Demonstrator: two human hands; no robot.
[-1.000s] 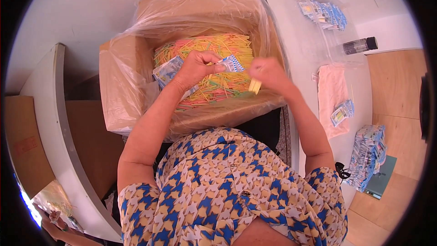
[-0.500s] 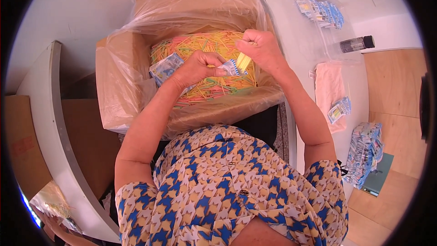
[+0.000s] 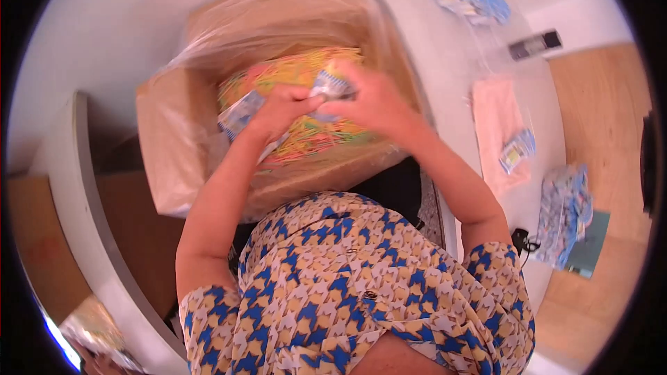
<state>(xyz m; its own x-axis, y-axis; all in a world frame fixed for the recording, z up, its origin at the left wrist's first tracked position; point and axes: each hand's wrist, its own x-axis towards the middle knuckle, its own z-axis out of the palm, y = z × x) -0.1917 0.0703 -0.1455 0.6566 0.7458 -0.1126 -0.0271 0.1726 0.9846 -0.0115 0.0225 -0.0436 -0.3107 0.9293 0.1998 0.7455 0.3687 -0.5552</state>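
Note:
My left hand (image 3: pixel 281 111) is closed, pinching the lower edge of a small blue-and-white printed plastic bag (image 3: pixel 330 88) between thumb and fingers. Blurred by motion, my right hand (image 3: pixel 379 101) has its thumb and fingers around the same bag from the right. Whether sticks are inside the bag is too smeared to tell. More flat printed bags (image 3: pixel 240 117) lie beside and partly under my left hand. Both hands are above a heap of thin yellow, pink and green sticks (image 3: pixel 323 140) in a cardboard box (image 3: pixel 170 146) lined with clear plastic.
On the white table (image 3: pixel 445 62) at right lie a pink cloth (image 3: pixel 492 114) with a filled bag (image 3: pixel 517 151) on it, a dark-capped bottle (image 3: pixel 535 45) and a pile of bags (image 3: pixel 566 215). A clear bin with bags (image 3: pixel 476 3) stands far right. Another person's hand (image 3: pixel 101 362) shows lower left.
My right hand has come down and left to the bag; the yellow sticks it held upright over the bag no longer show clearly. The whole view has shifted slightly.

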